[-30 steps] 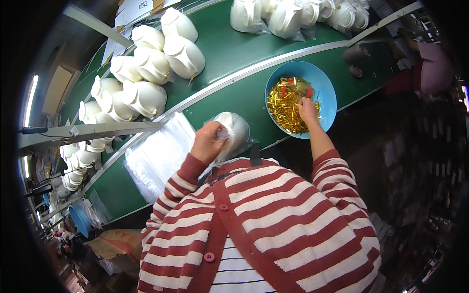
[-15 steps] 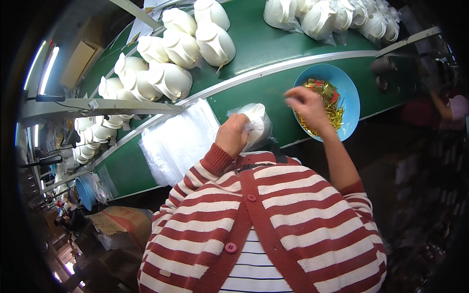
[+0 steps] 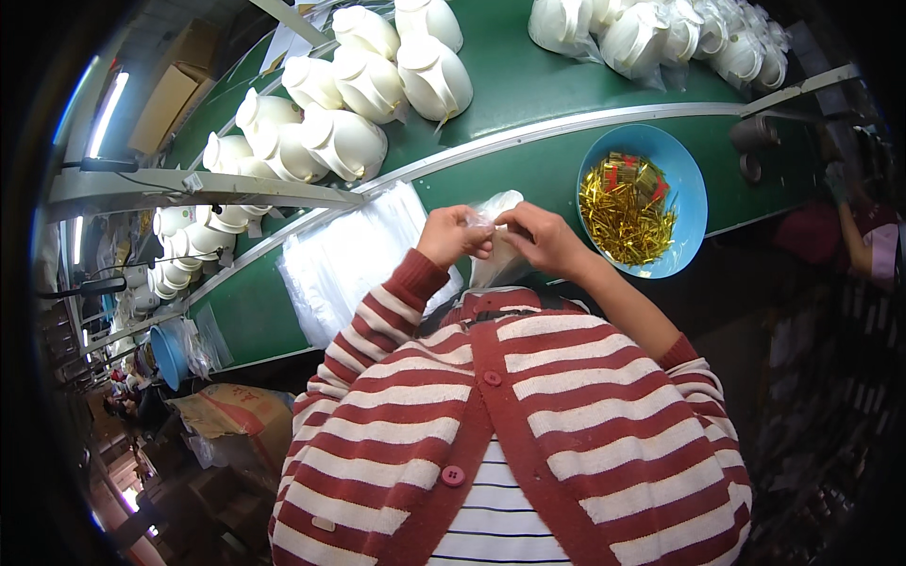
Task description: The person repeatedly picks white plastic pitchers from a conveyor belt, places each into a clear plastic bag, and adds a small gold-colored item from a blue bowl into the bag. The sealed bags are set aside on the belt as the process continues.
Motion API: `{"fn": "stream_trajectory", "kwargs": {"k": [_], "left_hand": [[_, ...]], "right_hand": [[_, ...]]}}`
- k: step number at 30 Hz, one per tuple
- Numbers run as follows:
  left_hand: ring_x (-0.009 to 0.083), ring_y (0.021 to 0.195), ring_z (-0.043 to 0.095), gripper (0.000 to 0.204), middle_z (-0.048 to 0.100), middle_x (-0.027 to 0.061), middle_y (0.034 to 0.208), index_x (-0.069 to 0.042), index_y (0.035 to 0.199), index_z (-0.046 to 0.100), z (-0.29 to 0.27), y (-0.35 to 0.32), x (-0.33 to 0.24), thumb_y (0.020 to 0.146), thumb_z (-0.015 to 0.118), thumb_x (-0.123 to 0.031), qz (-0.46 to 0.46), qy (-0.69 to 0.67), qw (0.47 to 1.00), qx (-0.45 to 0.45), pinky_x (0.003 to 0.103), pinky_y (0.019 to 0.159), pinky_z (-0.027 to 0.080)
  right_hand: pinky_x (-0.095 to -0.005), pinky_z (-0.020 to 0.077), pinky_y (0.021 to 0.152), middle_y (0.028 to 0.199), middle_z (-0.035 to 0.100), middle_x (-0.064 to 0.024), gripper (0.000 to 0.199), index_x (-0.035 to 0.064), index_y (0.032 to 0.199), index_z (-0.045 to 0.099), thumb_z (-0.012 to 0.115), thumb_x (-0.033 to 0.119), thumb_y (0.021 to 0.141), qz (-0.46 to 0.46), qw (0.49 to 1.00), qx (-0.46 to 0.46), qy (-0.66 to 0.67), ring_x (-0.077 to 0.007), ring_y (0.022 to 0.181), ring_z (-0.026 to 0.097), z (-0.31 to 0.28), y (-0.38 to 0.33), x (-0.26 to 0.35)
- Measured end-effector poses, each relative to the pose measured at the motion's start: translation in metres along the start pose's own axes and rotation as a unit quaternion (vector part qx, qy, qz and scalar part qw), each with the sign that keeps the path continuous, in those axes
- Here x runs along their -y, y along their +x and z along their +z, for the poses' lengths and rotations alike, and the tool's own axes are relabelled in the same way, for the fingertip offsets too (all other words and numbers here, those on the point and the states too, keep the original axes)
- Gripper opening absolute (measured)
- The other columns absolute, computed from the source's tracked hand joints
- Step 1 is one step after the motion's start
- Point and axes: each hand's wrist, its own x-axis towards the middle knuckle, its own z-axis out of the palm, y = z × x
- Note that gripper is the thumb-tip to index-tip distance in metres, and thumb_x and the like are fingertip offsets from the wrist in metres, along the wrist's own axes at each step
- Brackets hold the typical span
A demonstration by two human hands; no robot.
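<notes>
- Both hands now meet in front of the chest: a second ago the right hand (image 3: 543,241) was reaching into the blue bowl (image 3: 694,203) while the left hand (image 3: 455,234) alone steadied the bagged piece; half a second ago the right was already coming back from the bowl.
- Between the hands sits a clear plastic bag (image 3: 498,259) with something pale inside it, held up off the green belt (image 3: 528,90) just below the metal rail (image 3: 566,127).
- Left hand: thumb and fingers pinched together on the bag's upper edge.
- Right hand: fingers closed on the same edge from the other side, touching or almost touching the left fingertips; whether it also carries one of the small gold pieces from the bowl is hidden by the fingers.
- Blue bowl lies just right of the hands on the near strip of the belt, still well filled with gold twist ties (image 3: 628,208) and a few red ones.
- As a judgement, this one bag appears to be at the closing stage: filled and gathered at the neck, but no tie shows around it.
- Done so far, as far as can be seen: bagged white pieces (image 3: 651,33) lie in a group at the far right of the belt.
- Left to do: many unbagged white ceramic pieces (image 3: 354,94) crowd the far left of the belt, and a thick stack of flat clear bags (image 3: 344,259) lies just left of the hands.
- On that showing, the work looks well short of finished.
</notes>
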Motion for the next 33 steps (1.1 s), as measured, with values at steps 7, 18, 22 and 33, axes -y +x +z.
{"fn": "stream_trajectory", "kwargs": {"k": [7, 18, 22, 33], "left_hand": [[0.0211, 0.074, 0.077, 0.017, 0.077, 0.0148, 0.091, 0.006, 0.108, 0.069, -0.004, 0.006, -0.017, 0.098, 0.074, -0.007, -0.074, -0.003, 0.997, 0.024, 0.031, 0.069, 0.065], [0.0175, 0.072, 0.074, 0.014, 0.077, 0.0114, 0.089, 0.006, 0.107, 0.071, -0.006, 0.003, 0.003, 0.095, 0.073, -0.002, -0.012, -0.023, 1.0, 0.0, 0.028, 0.067, 0.062], [0.0153, 0.074, 0.073, 0.014, 0.077, 0.0092, 0.089, 0.004, 0.107, 0.073, -0.001, -0.004, 0.008, 0.094, 0.072, -0.002, 0.072, 0.017, 0.997, 0.008, 0.027, 0.07, 0.06], [0.0118, 0.077, 0.069, 0.015, 0.075, 0.0049, 0.088, 0.001, 0.108, 0.074, 0.002, -0.01, 0.015, 0.094, 0.074, -0.005, 0.15, 0.113, 0.982, -0.009, 0.027, 0.074, 0.059]], "right_hand": [[-0.044, 0.0562, 0.08, 0.098, 0.067, -0.0165, 0.036, 0.006, 0.12, 0.061, 0.077, 0.01, 0.088, -0.147, 0.981, -0.052, -0.115, -0.0368, 0.091, 0.068, 0.022, -0.01, -0.004], [-0.0443, 0.0578, 0.077, 0.1, 0.068, -0.012, 0.018, 0.0058, 0.105, 0.068, 0.076, 0.011, 0.091, -0.136, 0.978, -0.092, -0.132, -0.0344, 0.092, 0.069, 0.023, -0.002, 0.01], [-0.0434, 0.0552, 0.075, 0.095, 0.068, -0.0195, 0.011, 0.0025, 0.105, 0.066, 0.071, 0.006, 0.096, -0.006, 0.994, -0.108, 0.008, -0.0373, 0.084, 0.069, 0.02, -0.003, -0.002], [-0.0396, 0.0532, 0.076, 0.093, 0.068, -0.0154, 0.012, 0.0018, 0.098, 0.07, 0.073, 0.013, 0.096, 0.035, 0.996, -0.066, 0.045, -0.0334, 0.084, 0.067, 0.0, 0.012, 0.007]]}}
